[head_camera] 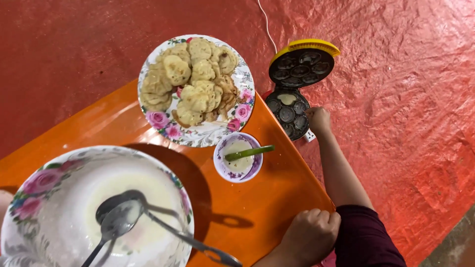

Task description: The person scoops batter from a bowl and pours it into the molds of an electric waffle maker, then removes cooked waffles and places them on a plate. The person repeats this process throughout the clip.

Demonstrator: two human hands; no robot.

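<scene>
Right hand (319, 120): fingers curled, touching the edge of the open small cake maker (293, 91) on the red mat (396, 99); left hand (310, 236): clenched, holding nothing, on the orange table (247, 207) edge; plate of cakes (196, 89), small bowl (238, 157), batter bowl (94, 207) with spoon (116, 222) on the table.

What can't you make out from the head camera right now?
- Right hand: at the open mini pancake maker; its fingers are turned away, so any grip is unclear.
- Left hand: a closed fist on the orange table; its contents are hidden.
- Large bowl: cut off by the left and bottom edges.
</scene>
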